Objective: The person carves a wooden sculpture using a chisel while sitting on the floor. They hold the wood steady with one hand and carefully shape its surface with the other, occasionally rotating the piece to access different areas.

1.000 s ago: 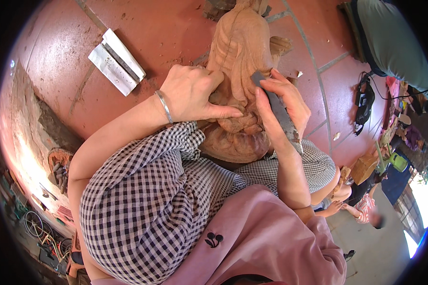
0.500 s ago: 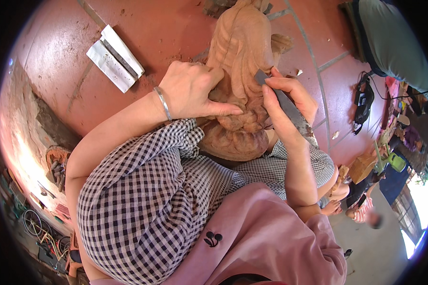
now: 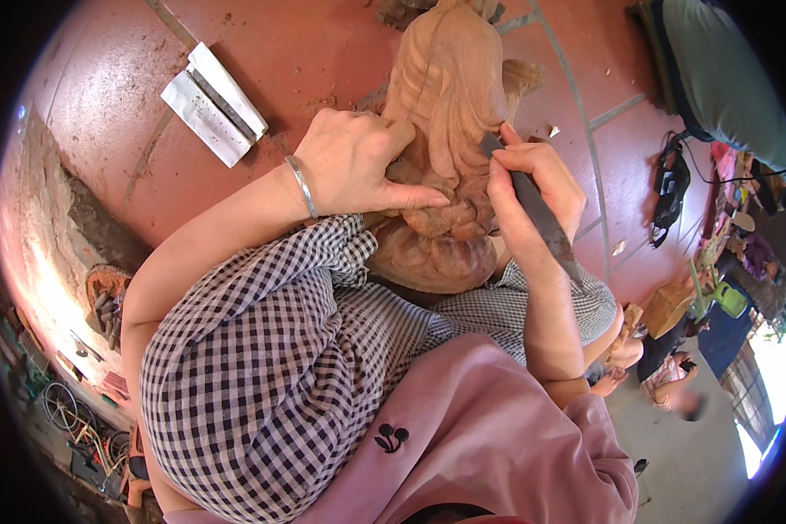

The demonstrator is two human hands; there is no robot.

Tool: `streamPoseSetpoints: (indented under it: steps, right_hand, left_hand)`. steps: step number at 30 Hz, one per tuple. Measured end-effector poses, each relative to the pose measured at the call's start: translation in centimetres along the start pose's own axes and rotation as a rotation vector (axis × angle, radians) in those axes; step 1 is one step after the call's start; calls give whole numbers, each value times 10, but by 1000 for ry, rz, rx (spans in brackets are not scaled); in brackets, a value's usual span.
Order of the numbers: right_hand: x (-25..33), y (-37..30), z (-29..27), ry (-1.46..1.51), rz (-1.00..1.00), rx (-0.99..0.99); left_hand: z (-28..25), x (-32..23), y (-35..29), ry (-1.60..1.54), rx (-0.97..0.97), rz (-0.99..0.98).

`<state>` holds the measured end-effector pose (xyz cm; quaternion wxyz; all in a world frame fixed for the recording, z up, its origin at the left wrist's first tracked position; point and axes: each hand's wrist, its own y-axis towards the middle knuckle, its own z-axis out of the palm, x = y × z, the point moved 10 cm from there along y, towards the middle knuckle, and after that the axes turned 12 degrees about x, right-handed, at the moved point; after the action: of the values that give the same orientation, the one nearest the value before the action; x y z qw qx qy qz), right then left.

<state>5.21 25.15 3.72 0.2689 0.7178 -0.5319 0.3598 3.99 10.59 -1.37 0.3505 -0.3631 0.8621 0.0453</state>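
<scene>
A reddish-brown wood carving point(image 3: 445, 79) with flowing grooves stands between my knees, its rounded lower end against the checkered cloth. My left hand point(image 3: 354, 162) grips its left side, thumb laid across the carved folds and fingers curled behind the edge, partly hidden. On the right side, my right hand point(image 3: 537, 188) pinches a dark grey flat strip point(image 3: 537, 210) that looks like folded sandpaper. The strip's upper end meets the grooves near the carving's right edge, while its other end runs back along my wrist.
A folded white sheet point(image 3: 214, 105) with a dark band lies on the red tiled floor point(image 3: 306, 44). Right of the carving are a black strapped item point(image 3: 670, 188) and wood chips. Another person's grey-green clothed leg point(image 3: 725, 79) is at upper right. Tools fill a basket point(image 3: 106, 297) at left.
My right hand has shifted the strip's tip slightly right and down along the grooves. The left hand keeps its hold; the carving sits almost the same in view.
</scene>
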Motion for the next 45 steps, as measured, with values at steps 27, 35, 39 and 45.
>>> streamPoseSetpoints:
  steps: [27,35,39,45]
  right_hand:
    - [-26,-2,-7,120,241,91]
    - [-31,65,4,573,108,773]
    - [-26,92,28,482,-43,1091]
    - [10,109,50,309,-531,1359]
  left_hand:
    - [3,3,1,-18,14,-6]
    - [3,5,1,-39,47,-50]
    - [5,6,4,-56,85,-31]
    - [7,9,4,-98,91,-14]
